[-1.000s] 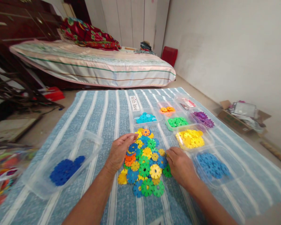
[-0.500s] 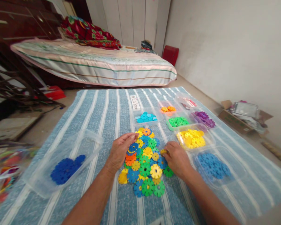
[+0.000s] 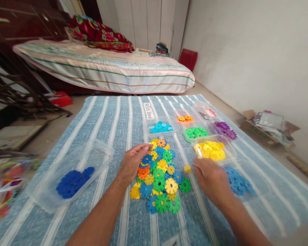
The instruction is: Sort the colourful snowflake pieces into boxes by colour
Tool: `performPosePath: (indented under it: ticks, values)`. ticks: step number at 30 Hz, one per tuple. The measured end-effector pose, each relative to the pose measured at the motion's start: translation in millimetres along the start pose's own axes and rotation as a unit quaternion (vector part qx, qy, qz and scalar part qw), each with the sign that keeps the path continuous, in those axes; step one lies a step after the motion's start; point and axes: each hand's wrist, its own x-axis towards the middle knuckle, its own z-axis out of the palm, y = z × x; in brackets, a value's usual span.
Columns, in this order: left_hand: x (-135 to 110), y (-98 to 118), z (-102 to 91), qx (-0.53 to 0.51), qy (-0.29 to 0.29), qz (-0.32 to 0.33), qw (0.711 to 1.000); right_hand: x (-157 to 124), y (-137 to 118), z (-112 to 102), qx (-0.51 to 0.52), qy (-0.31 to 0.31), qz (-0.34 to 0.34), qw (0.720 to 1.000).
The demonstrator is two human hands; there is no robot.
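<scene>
A pile of notched plastic discs in yellow, green, blue and orange lies on the striped cloth. At its upper left edge is my left hand, thumb and fingers pressed together beside a yellow disc; what they hold, if anything, is hidden. To the right of the pile, my right hand is slightly blurred, with thumb and fingers apart and nothing visible between them. A small yellow disc is just left of its fingertips, separate from the pile. Beyond that hand stands a clear box of yellow discs.
More clear boxes hold light-blue discs, orange discs, green discs, purple discs and blue discs. At left sits a larger clear box with dark-blue discs. A bed stands behind the cloth-covered surface.
My right hand has moved right, away from the pile, and its fingers have parted. The yellow piece it held is now apart from it. My left hand has stayed almost in place.
</scene>
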Motion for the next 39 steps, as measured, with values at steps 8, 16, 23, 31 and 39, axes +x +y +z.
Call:
performPosePath:
  ticks: [8,16,23,31,39]
  values:
    - [-1.8,1.8,1.6,-0.016,0.0,-0.005,1.0,-4.3,-14.0,29.6,-0.057,-0.175,0.002,0.983]
    - [-1.2,-0.4,1.3,-0.011,-0.003,0.011,1.0,-4.0,-11.1,31.5,-0.072,-0.174,-0.025,0.982]
    - [-1.5,-0.5,1.4,-0.007,-0.009,0.012,1.0,-12.1,-15.8,26.8,-0.059,-0.064,-0.028,0.996]
    - [-1.4,-1.2,1.1,-0.005,-0.007,0.015,1.0,16.4,20.1,-19.8,-0.112,0.193,0.038,0.974]
    - [-1.1,-4.6,1.8,-0.018,-0.008,0.024,1.0,-9.4,-20.8,-0.5,0.113,0.029,-0.114,0.987]
